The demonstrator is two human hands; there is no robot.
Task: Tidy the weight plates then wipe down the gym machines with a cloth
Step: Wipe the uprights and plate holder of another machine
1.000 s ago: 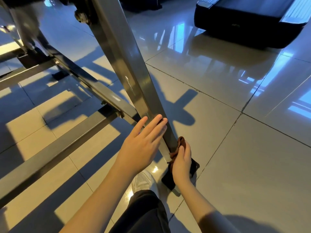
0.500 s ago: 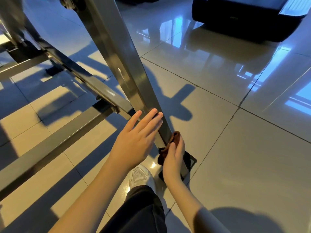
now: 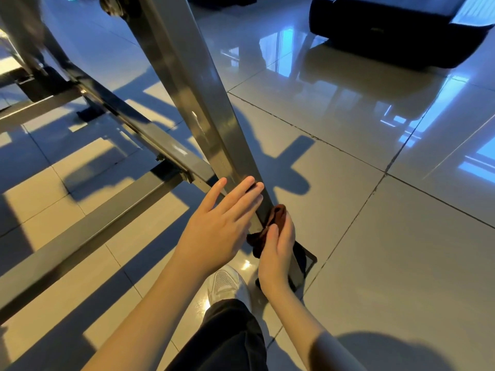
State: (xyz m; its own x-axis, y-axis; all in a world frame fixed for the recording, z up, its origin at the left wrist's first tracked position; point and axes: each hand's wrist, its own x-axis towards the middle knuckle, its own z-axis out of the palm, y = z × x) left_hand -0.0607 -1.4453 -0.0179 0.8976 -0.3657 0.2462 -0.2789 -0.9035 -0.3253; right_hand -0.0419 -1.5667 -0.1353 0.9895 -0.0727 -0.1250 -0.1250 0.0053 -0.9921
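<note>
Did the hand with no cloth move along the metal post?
No. The left hand keeps the same spot, fingertips against the post just past the crossbar bracket and above the cloth.

The slanted frame post (image 3: 203,116) that my left hand (image 3: 222,223) touches is smooth grey metal with a dull sheen. The cloth (image 3: 276,214) held in my right hand (image 3: 277,253) is soft, matt, rust-brown fabric. Beyond both hands the floor tiles (image 3: 375,236) are mirror-glossy. Below my wrists, my shoe (image 3: 226,283) shows white mesh and my trouser leg (image 3: 227,341) is dark matt cloth
</note>
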